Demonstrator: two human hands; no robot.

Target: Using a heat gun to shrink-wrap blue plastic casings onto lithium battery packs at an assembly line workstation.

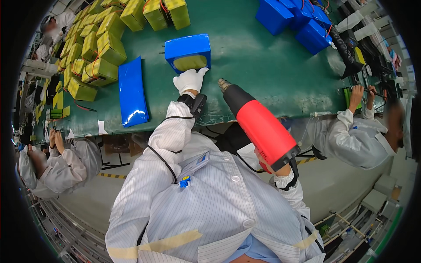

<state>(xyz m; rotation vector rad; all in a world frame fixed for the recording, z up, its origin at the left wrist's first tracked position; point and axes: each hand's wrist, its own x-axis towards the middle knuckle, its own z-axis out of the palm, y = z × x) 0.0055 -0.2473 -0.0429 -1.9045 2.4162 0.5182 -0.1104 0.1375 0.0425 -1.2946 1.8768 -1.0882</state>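
My left hand (191, 81), in a white glove, rests against the near end of a blue-wrapped battery pack (187, 46), thumb out to the right. Its fingertips are partly hidden against the pack. A yellow-green face shows through the open near end of the blue wrap. My right hand (262, 159) is closed round the grip of a red and black heat gun (266, 131) and is mostly hidden behind its body. The metal nozzle (224, 84) points up and left, toward the pack but apart from it. A flat blue wrap sleeve (133, 93) lies left of my left hand.
Several yellow-green battery packs (111, 48) with wires crowd the far left of the green table (263, 74). Several blue-wrapped packs (312, 36) stand at the far right. A black hose-like bundle (346, 55) lies beyond them. Co-workers sit at left (72, 160) and right (357, 138).
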